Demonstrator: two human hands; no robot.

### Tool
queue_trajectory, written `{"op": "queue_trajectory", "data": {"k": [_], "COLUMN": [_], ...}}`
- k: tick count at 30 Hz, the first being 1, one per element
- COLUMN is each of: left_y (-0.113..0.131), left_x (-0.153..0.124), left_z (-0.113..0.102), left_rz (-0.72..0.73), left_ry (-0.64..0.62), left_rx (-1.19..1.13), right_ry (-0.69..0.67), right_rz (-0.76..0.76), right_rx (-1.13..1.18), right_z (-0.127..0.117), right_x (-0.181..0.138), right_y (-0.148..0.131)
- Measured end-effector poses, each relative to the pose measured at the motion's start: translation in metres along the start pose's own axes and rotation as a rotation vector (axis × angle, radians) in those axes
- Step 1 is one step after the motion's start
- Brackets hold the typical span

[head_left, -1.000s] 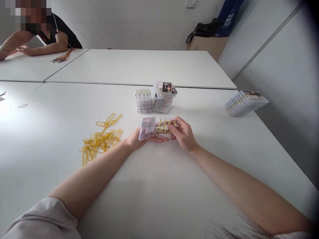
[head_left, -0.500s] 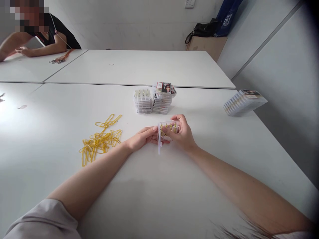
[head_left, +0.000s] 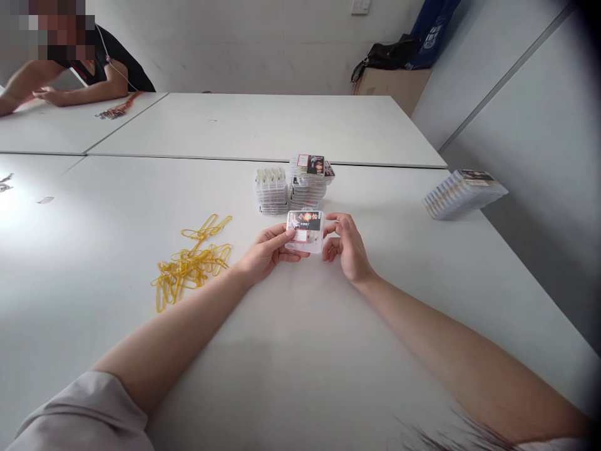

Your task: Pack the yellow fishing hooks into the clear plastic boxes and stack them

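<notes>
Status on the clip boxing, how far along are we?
Done: two stacks of closed boxes behind the hands, plus a row of boxes at the table's right edge. In hand: one labelled box, lid shut, gripped by left hand and right hand. Left: a sizeable pile of loose yellow clips, so probably several more boxes to fill.

Label print on the clear plastic box [head_left: 305,230] is too small to read, and the label covers the inside. The left hand [head_left: 263,255] is partly hidden behind the box. The co-worker [head_left: 101,69] is cut off by the left edge, face blurred. Bottom-right corner is smeared.
</notes>
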State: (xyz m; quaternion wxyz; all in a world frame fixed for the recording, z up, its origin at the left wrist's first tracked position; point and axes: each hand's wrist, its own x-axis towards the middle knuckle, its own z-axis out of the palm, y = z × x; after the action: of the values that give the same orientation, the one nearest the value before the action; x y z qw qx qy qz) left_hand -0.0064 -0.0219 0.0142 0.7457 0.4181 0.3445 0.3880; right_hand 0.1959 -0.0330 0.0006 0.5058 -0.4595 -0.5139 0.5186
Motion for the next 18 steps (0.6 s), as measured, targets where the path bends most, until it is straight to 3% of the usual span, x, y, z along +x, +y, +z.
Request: {"op": "queue_trajectory", "data": {"k": [6, 9, 18], "left_y": [-0.004, -0.008, -0.011], "left_x": [-0.002, 0.000, 0.003], "left_z": [0.007, 0.006, 0.007], "left_rz": [0.076, 0.117, 0.121], "left_ry": [0.117, 0.161, 0.151], "left_rx": [0.146, 0.198, 0.180], "right_ry": [-0.022, -0.033, -0.062], "right_rz": [-0.045, 0.007, 0.160], "right_rx": [0.085, 0.061, 0.022], "right_z": [0.000, 0.001, -0.003], "right_x": [0.003, 0.006, 0.014], "right_y": [-0.002, -0.003, -0.004]}}
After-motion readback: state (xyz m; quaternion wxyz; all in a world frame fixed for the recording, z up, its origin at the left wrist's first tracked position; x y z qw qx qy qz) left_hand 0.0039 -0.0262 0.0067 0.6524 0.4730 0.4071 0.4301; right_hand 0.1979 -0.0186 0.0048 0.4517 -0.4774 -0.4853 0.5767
